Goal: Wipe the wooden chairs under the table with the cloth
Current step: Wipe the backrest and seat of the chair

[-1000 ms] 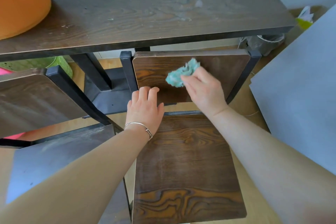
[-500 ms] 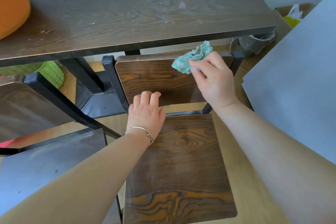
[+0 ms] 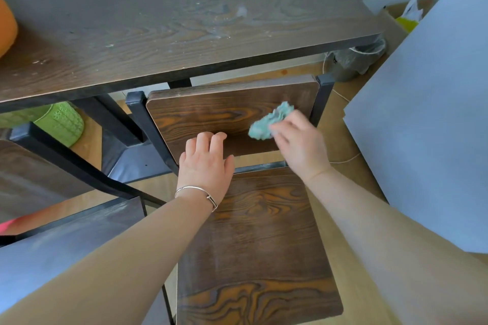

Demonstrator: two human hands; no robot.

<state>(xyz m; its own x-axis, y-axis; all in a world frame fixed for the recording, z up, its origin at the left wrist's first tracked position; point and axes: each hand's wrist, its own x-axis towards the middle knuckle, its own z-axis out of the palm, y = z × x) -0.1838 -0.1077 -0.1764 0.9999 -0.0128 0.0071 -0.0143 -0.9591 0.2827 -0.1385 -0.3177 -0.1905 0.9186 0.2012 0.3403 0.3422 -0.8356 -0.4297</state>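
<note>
A wooden chair stands below me, its dark grained seat toward me and its backrest just under the table's edge. My right hand grips a crumpled teal cloth and presses it against the right part of the backrest; the hand is blurred. My left hand, with a silver bracelet at the wrist, holds the lower left edge of the backrest, its fingers curled over it. A second chair stands to the left, partly out of frame.
The dark wooden table with pale smears spans the top. An orange object sits at its left edge. A green perforated bin stands under it, a lined bucket behind the chair, a grey panel at right.
My right hand has brought the cloth down from the backrest's top right corner onto its right face. The left hand keeps its grip on the backrest.
</note>
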